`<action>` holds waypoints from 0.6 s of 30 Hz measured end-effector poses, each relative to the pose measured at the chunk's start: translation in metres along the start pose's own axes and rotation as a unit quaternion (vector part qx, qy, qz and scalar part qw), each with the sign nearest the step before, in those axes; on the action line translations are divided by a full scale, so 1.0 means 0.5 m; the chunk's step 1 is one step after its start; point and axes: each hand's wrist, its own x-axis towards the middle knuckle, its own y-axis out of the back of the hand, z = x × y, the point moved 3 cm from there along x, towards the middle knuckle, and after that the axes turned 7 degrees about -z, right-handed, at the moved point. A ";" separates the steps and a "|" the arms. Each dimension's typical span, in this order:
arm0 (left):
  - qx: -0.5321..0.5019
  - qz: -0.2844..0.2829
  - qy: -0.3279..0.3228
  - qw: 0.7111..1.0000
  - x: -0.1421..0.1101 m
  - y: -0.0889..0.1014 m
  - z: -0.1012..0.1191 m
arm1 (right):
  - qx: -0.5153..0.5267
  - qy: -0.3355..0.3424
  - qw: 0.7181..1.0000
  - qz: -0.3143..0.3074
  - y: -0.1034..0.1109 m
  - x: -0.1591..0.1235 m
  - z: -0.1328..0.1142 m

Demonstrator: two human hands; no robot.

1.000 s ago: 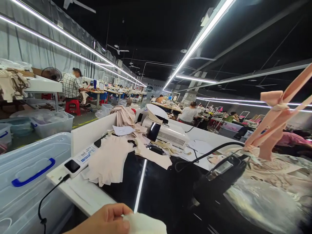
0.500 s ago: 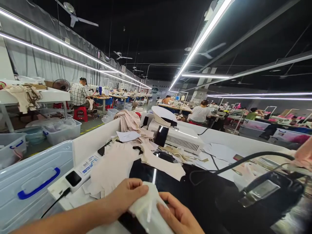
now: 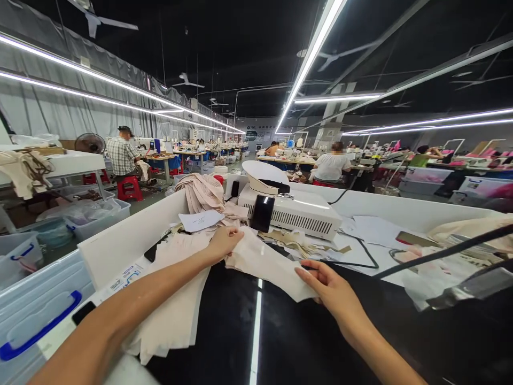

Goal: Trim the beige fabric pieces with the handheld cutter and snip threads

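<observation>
My left hand (image 3: 224, 241) is closed on the upper left edge of a cream fabric piece (image 3: 267, 263) that lies on the glossy black worktop (image 3: 320, 342). My right hand (image 3: 331, 286) pinches the same piece at its lower right corner. To the left of it lies a pile of similar cream cut pieces (image 3: 172, 315), partly under my left forearm. Behind the piece stands a white machine (image 3: 296, 211) with a round white top and a black attachment.
A white wall (image 3: 132, 235) borders the bench on the left, with a power strip (image 3: 120, 278) and a clear bin with a blue handle (image 3: 36, 326) beyond. Folded pink fabric (image 3: 200, 192), paper scraps and a black cable (image 3: 441, 254) lie around. Other people sit at distant tables.
Both hands moved forward from the near edge to the cream piece further out on the worktop and took hold of it; the small white piece they held before is gone from view. The camera tilted down.
</observation>
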 end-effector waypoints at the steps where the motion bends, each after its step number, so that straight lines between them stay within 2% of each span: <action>1: 0.017 0.001 0.010 1.000 0.005 0.000 -0.006 | 0.001 -0.005 1.000 0.006 0.003 0.015 0.006; 8: 0.117 -0.016 0.059 0.991 0.015 0.004 -0.052 | -0.063 0.019 0.998 0.017 -0.017 0.082 0.032; 13: 0.149 -0.043 0.061 0.986 0.010 0.007 -0.046 | -0.112 0.090 0.990 0.014 -0.046 0.085 0.039; 15: 0.158 -0.047 0.043 0.985 -0.001 0.023 -0.035 | -0.122 0.117 0.985 0.016 -0.052 0.078 0.036; 18: 0.180 -0.032 0.007 0.983 -0.034 0.074 -0.019 | -0.126 0.148 0.981 0.020 -0.055 0.059 0.024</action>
